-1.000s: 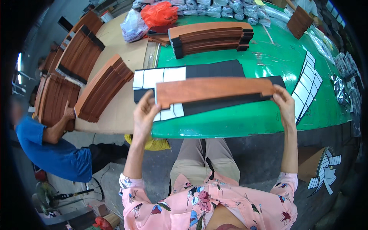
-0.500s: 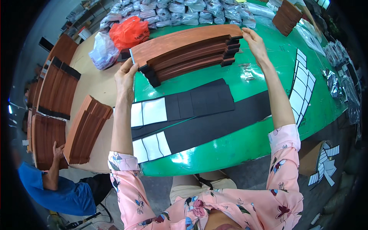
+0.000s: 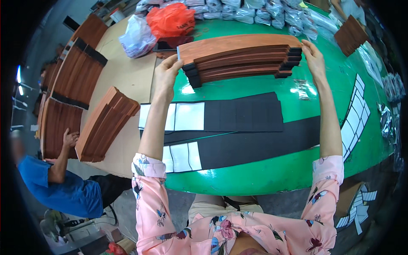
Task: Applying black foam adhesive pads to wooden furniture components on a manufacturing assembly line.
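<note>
A long curved reddish-brown wooden slat (image 3: 240, 43) spans between my two hands, over a stack of similar slats (image 3: 238, 66) with black-covered ends. My left hand (image 3: 167, 72) is closed on its left end, thumb near a pale strip there. Its right end is pinched between the thumb and fingers of my right hand (image 3: 313, 57). Whether this slat rests fully on the stack, I cannot tell. Nearer to me, black sheets (image 3: 242, 114) lie flat on the green tabletop (image 3: 238, 180), with white panels (image 3: 189, 117) at their left ends.
Left, a tan board surface (image 3: 123, 76) carries a slat bundle (image 3: 106, 125) and larger slat stacks (image 3: 63, 123). A person in blue (image 3: 63, 182) touches one. Red (image 3: 170, 20) and white (image 3: 137, 36) bags and wrapped packs (image 3: 244, 15) lie far back. White-panelled strips (image 3: 356, 119) lie right.
The view has shifted, so the table and slats appear farther right. Both hands keep hold of the slat's ends. Another person's arm now shows at the far right.
</note>
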### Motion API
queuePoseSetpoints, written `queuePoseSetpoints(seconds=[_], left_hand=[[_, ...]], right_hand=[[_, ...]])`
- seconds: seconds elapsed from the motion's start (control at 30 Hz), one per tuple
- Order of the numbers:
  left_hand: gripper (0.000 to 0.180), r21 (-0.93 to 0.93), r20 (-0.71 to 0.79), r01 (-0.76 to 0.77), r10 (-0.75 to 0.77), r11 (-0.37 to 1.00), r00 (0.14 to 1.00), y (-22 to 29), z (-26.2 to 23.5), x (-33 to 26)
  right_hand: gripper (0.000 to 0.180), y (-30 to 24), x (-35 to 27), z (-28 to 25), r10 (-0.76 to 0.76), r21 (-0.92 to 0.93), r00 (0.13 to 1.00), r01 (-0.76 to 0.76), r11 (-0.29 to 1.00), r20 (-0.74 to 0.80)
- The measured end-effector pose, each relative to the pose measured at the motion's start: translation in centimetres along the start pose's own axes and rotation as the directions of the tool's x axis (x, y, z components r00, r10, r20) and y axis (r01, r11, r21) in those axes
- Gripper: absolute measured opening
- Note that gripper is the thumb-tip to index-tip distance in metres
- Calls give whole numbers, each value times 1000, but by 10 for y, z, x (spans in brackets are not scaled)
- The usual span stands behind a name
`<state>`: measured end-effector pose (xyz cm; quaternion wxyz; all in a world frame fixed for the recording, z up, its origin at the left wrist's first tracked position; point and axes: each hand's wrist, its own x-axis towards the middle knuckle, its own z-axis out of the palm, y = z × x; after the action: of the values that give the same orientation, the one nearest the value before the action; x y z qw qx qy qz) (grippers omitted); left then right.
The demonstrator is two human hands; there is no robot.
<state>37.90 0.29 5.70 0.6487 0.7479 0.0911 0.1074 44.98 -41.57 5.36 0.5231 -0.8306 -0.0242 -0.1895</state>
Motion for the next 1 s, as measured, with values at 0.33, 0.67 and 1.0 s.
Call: queuePoseSetpoints(seconds=[0.33, 0.67, 1.0], left_hand=[[32, 147, -88, -105, 119, 983, 989, 8, -26, 2], [24, 295, -56, -440, 476, 848, 878, -6, -19, -47], [24, 365, 45, -307, 312, 879, 949, -70, -120, -283]], right_hand=[[35, -12, 1, 29, -41, -83, 997, 46, 996, 65], [53, 45, -21, -14, -73, -30, 996, 75, 997, 58], [46, 53, -193, -87, 145, 10, 981, -145, 989, -130]])
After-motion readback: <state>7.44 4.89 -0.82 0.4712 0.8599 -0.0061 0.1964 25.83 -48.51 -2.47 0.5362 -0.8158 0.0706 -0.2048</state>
